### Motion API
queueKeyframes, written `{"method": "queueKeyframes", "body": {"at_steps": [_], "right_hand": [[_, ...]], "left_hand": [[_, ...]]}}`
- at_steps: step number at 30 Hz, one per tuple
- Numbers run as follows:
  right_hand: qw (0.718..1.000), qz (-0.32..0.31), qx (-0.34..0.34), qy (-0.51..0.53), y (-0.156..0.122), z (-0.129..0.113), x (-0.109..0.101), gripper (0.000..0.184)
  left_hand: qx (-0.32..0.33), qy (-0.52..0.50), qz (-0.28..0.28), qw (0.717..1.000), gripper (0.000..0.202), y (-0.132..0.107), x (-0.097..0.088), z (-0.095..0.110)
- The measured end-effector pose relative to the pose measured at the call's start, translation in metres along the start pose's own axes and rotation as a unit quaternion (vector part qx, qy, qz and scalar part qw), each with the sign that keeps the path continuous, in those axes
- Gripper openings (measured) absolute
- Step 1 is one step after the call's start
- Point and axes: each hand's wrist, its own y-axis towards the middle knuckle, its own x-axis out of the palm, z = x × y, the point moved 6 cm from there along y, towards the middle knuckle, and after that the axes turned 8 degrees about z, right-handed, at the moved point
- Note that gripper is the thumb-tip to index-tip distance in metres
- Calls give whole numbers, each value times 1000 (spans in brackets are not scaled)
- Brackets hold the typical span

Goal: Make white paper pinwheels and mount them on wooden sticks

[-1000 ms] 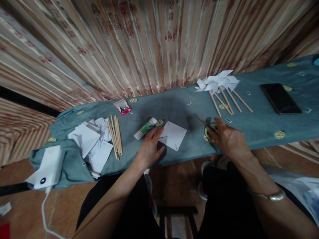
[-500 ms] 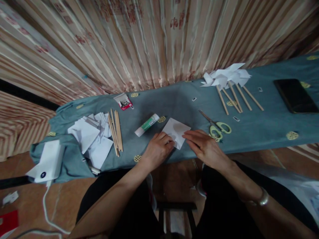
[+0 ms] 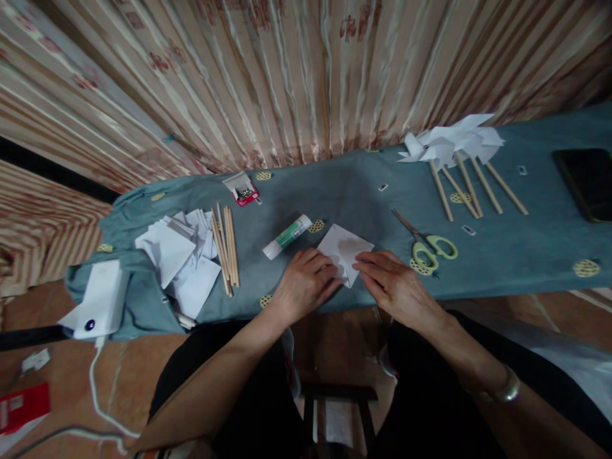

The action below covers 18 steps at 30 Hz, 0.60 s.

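Note:
A small white square of paper [image 3: 345,241] lies cornerwise on the blue-green cloth, with crease lines running towards its lower corner. Curled over its lower left edge is my left hand [image 3: 308,280], fingers together and holding the paper. My right hand [image 3: 389,280] grips the lower right edge, its fingers closed and the thumb beneath. Up and left of the paper lies a glue stick [image 3: 287,236] with a green label. Green-handled scissors [image 3: 425,245] rest to the right of my right hand, blades pointing away to the upper left.
Several paper pinwheels on wooden sticks [image 3: 466,182] lie at the back right, beside a dark phone [image 3: 586,185]. To the left are loose wooden sticks [image 3: 227,248], paper sheets [image 3: 174,252], a small red box [image 3: 243,189] and a white corded device [image 3: 102,296].
The view has shifted slightly, so most things on the cloth appear farther right. Both hands stay on the paper; my right fingers have slid a little inward over it.

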Motion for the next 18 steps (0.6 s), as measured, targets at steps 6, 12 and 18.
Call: {"method": "queueKeyframes", "body": {"at_steps": [6,12,18], "right_hand": [[1000,10,3,0,1,2,1,27],[1000,22,15,14,4,2,-1,25],[973,73,172,137,9,15,-4,23]], "left_hand": [[-178,75,103,976,41,-7,-39,-62],[-243,88,30,965,31,-20,-34,-92],[-285,-98,77,950,28,-10,-27,-76]]}}
